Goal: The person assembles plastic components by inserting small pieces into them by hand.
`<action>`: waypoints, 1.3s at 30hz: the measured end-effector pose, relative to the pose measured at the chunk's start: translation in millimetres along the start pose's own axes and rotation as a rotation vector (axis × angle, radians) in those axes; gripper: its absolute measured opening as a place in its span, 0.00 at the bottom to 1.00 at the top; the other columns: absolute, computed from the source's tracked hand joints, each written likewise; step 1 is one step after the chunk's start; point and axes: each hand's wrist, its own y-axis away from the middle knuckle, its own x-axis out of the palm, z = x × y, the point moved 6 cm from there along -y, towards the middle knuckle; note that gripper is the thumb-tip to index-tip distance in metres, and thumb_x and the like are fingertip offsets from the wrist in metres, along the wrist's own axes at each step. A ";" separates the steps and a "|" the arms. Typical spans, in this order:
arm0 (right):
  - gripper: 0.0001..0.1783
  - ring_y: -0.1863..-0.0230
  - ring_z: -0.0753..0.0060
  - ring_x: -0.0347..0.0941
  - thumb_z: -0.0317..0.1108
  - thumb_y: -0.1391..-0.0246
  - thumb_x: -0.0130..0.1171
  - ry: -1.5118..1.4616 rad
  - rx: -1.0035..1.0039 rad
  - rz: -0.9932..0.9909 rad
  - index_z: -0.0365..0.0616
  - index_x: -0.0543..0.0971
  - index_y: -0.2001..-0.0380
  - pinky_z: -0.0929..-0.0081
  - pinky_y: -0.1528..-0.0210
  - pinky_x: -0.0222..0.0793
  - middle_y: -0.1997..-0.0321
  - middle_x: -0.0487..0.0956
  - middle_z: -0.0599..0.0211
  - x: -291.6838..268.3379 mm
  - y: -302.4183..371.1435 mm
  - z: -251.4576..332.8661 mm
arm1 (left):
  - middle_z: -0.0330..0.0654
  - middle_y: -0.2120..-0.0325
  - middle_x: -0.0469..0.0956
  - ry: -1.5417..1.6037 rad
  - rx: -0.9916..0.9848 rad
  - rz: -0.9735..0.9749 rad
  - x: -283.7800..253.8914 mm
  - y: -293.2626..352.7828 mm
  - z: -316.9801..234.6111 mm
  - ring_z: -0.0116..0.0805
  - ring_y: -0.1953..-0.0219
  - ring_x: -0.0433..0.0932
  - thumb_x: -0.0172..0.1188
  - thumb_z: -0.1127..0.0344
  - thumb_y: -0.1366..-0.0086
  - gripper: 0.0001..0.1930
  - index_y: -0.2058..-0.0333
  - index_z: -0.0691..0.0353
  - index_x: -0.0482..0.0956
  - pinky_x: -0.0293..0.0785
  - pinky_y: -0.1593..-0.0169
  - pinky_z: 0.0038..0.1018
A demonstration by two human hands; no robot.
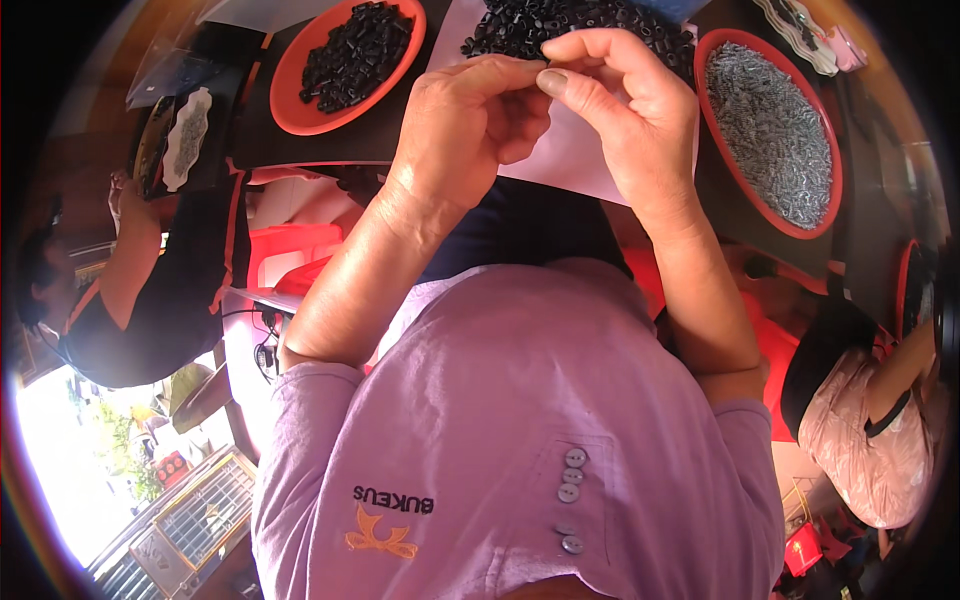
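Observation:
My left hand (462,130) and my right hand (645,125) meet over the table's near side, thumbs and index fingers pinched together. Whatever sits between the fingertips is too small and too covered to make out. Just beyond them a heap of small black tube-like parts (590,22) lies on a white sheet (565,150). To the left stands an orange-red bowl (287,108) holding more black parts (355,55). On the right, a red oval basin (703,75) is filled with small silvery metal pieces (770,135), perhaps screws or pins.
The dark table (262,140) edge runs close in front of my body. One person (165,270) sits at the left, another (865,430) at the right. Red plastic seats (290,245) show below the table. White scalloped trays (188,135) lie at the far left.

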 end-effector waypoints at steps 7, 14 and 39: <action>0.04 0.66 0.82 0.77 0.21 0.47 0.63 -0.083 0.000 -0.064 0.36 0.80 0.66 0.83 0.62 0.73 0.69 0.82 0.70 1.4 3.9 -9.0 | 0.43 0.76 0.78 0.066 -0.012 0.025 -1.4 1.8 11.8 0.29 0.78 0.74 0.58 0.66 0.35 0.10 0.68 0.70 0.80 0.64 0.77 0.22; 0.05 0.67 0.87 0.74 0.21 0.46 0.63 -0.064 0.074 -0.099 0.36 0.81 0.65 0.86 0.62 0.70 0.70 0.80 0.74 -15.4 5.9 -13.4 | 0.44 0.70 0.76 -1.377 0.782 -0.155 0.6 4.8 0.3 0.44 0.67 0.78 0.70 0.64 0.51 0.11 0.72 0.62 0.79 0.76 0.69 0.36; 0.04 0.69 0.85 0.73 0.23 0.44 0.59 0.001 0.241 0.130 0.36 0.80 0.64 0.85 0.64 0.69 0.72 0.79 0.73 -5.3 5.3 -13.6 | 0.34 0.74 0.77 -0.622 0.499 0.038 -7.0 5.9 12.5 0.19 0.73 0.72 0.63 0.69 0.35 0.07 0.63 0.67 0.79 0.70 0.68 0.17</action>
